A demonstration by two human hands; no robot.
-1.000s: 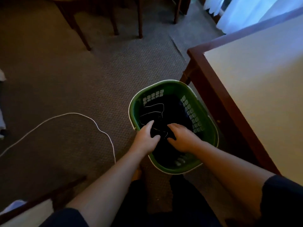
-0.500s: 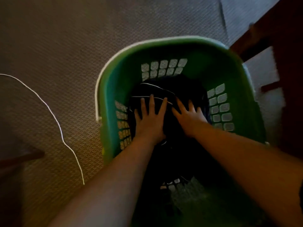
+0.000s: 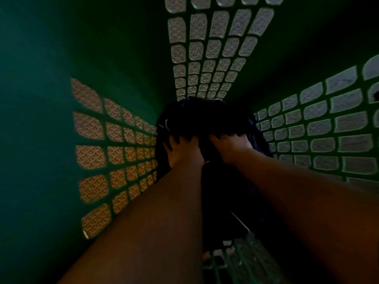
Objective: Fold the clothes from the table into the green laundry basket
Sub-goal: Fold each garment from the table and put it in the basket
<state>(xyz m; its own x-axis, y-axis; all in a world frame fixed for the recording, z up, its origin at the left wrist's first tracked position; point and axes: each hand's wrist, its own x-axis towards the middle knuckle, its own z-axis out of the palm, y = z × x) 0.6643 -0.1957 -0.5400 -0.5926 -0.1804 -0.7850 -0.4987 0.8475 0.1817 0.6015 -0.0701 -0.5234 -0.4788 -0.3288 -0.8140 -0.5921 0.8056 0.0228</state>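
**Two hands down on the dark clothes at the basket's bottom**

Both forearms reach in side by side, and the left hand (image 3: 183, 149) and right hand (image 3: 232, 145) lie close together on a heap of dark clothes (image 3: 205, 117). The left hand's fingers (image 3: 174, 141) are spread, and their tips are lost in the black cloth. The right hand's knuckles show, but its fingertips are hidden in the same way. Whether either hand grips the cloth or only presses on it cannot be told.

The clothes rise just beyond the fingertips and run back under both wrists. A thin white line (image 3: 167, 125) marks the cloth just beyond and to the left of the left hand.

The green laundry basket (image 3: 51, 99) closes round both hands, with walls to the left of the left hand, to the right of the right hand and beyond the fingertips. Each wall has a grid of openings, through which patterned carpet (image 3: 90, 128) shows.
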